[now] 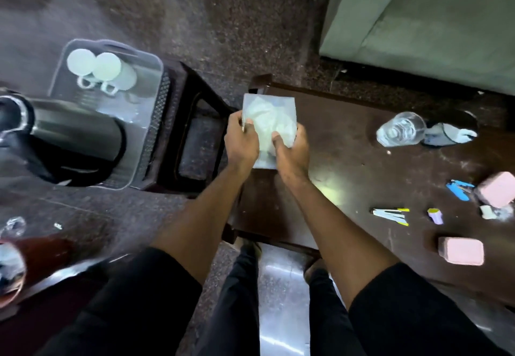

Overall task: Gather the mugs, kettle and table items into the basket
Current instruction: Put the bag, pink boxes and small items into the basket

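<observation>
White packet (268, 125) gripped between left hand (241, 143), right hand (292, 155).

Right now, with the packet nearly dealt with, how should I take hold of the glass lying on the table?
Grip the glass around its side wall, coming down from above with fingers across its width. It lies tipped on the dark table, mouth toward the dark tray beside it, so its rim cannot be pinched from above.
</observation>
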Action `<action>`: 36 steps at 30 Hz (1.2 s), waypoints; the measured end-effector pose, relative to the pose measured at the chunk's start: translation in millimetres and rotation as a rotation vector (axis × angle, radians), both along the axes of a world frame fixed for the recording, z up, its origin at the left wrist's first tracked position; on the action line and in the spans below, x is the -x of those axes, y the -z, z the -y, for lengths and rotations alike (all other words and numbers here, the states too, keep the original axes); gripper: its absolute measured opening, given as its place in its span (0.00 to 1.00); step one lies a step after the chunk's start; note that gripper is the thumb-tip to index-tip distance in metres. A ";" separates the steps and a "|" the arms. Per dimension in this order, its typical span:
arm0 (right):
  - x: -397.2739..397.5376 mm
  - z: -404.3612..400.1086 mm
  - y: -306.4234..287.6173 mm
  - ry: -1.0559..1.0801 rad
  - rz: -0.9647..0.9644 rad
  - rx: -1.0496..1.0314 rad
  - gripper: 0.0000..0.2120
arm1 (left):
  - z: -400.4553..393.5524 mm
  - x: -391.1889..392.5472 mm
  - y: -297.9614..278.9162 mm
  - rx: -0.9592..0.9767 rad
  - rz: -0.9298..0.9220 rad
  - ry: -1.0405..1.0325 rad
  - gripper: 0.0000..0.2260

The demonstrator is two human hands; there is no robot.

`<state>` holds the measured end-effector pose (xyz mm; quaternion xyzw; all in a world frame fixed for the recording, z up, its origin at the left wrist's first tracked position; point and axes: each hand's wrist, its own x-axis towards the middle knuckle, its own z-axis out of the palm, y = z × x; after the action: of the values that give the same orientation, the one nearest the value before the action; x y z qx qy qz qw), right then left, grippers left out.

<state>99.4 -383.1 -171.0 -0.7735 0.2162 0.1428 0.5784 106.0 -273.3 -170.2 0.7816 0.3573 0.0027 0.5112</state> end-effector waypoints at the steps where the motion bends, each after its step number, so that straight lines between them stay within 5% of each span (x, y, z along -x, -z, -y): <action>1: -1.5 -16.3 -8.4 -0.024 0.024 -0.010 0.20 | -14.5 4.6 -8.7 0.004 0.029 -0.053 0.13; 7: -10.5 -123.9 -49.8 -0.183 0.116 0.017 0.18 | -110.0 15.9 -59.7 -0.114 0.192 -0.209 0.28; 11: -16.6 -187.1 -66.5 -0.257 0.154 0.076 0.19 | -168.4 15.5 -70.4 -0.188 0.163 -0.147 0.20; 17: -48.3 -258.0 -83.4 -0.394 0.210 0.193 0.34 | -225.2 18.4 -45.3 -0.039 0.030 -0.236 0.22; 25: -37.9 -303.5 -64.5 -0.711 0.261 0.596 0.13 | -271.6 -4.6 -18.3 0.090 0.052 -0.478 0.12; 27: -33.9 -307.7 -58.5 -0.746 0.301 0.696 0.12 | -276.5 -5.0 -13.9 0.060 0.014 -0.375 0.04; 31: -34.3 -306.7 -52.9 -0.771 0.420 0.947 0.11 | -278.6 -7.7 2.0 -0.019 -0.037 -0.170 0.08; 36: -41.3 -298.1 -46.7 -0.749 0.525 1.013 0.14 | -287.9 -8.2 5.8 -0.328 0.160 0.195 0.14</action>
<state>140.7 -85.1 -124.3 -0.9805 -0.1733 0.0224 0.0900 114.2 14.5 -176.0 0.8827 0.2330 0.0732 0.4014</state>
